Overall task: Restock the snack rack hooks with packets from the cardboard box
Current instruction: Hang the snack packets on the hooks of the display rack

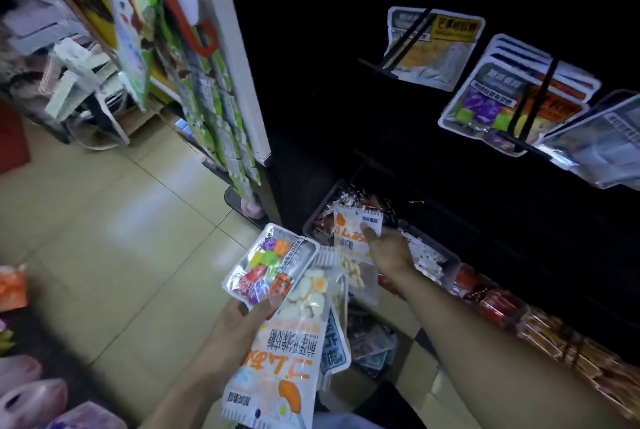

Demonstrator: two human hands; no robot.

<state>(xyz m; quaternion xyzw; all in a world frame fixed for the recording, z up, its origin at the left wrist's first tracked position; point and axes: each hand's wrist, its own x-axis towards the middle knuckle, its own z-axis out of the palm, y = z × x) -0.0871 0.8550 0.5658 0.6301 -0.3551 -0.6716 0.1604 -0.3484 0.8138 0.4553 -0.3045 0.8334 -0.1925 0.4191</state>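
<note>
A shop: snack packets (512, 96) hang on rack hooks (535, 96) above a tiled floor (104, 220).

two hands (239, 324); three hooks (405, 37)

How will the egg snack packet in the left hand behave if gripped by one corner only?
The egg packet looks like thin glossy film, so it is probably floppy and a bit slippery. It overhangs the left hand without sagging much, so it is likely light. The lumpy contents may shift.
</note>
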